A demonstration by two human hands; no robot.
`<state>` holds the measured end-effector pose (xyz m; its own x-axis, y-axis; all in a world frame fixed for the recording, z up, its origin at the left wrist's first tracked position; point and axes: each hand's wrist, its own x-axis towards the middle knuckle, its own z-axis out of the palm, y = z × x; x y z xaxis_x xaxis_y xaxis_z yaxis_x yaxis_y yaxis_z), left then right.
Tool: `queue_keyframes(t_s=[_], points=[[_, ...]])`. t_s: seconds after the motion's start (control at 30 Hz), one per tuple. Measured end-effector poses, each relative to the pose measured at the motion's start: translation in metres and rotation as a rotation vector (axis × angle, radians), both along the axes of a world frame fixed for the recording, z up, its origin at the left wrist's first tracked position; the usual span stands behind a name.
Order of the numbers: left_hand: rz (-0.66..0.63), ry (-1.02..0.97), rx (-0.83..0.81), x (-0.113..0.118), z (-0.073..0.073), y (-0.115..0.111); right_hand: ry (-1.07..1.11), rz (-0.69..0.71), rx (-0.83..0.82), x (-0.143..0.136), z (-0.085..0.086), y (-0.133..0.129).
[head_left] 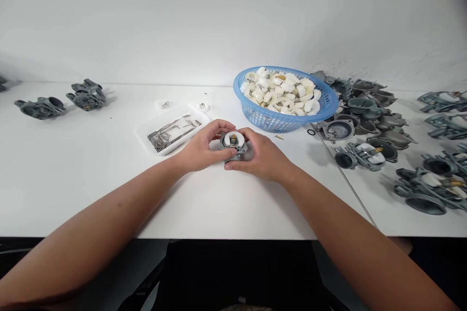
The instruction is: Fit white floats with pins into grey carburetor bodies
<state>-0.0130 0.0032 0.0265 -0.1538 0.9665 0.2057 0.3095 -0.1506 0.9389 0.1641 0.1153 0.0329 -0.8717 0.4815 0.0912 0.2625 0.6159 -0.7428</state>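
Between my two hands, low over the white table [233, 214], is a grey metal carburetor body [239, 149] with a white plastic float [229, 140] and a brass jet [234, 138] in its middle. My left hand [206, 148] curls round the left side, its thumb across the near edge. On the right side, my right hand [259, 155] wraps the body with its thumb low at the front. Both hands are closed on it. Close by on the left is a white tray [140, 138] of thin metal pins [164, 136].
A blue basket [282, 124] heaped with white floats [288, 90] stands behind my right hand. Loose floats [202, 107], a small brass part [279, 137] and a black ring [311, 132] lie nearby. Carburetor bodies [87, 95] sit at left, with several more [365, 155] piled at right.
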Motion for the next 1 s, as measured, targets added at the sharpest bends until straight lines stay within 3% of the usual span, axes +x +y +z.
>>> queue_keyframes(t_s=[0.37, 0.67, 0.83, 1.0], points=[[0.024, -0.019, -0.001, 0.003, 0.004, -0.001, 0.028, -0.009, 0.008, 0.000, -0.004, 0.002], [0.018, -0.017, -0.001, 0.001, -0.001, 0.000, 0.411, 0.008, 0.152, 0.003, -0.005, 0.002], [0.025, -0.043, 0.083, 0.003, -0.001, 0.000, 0.339, 0.028, 0.140, 0.003, -0.010, 0.003], [0.132, -0.003, 0.219, 0.005, 0.007, -0.002, 0.251, 0.017, 0.072, 0.003, -0.012, 0.002]])
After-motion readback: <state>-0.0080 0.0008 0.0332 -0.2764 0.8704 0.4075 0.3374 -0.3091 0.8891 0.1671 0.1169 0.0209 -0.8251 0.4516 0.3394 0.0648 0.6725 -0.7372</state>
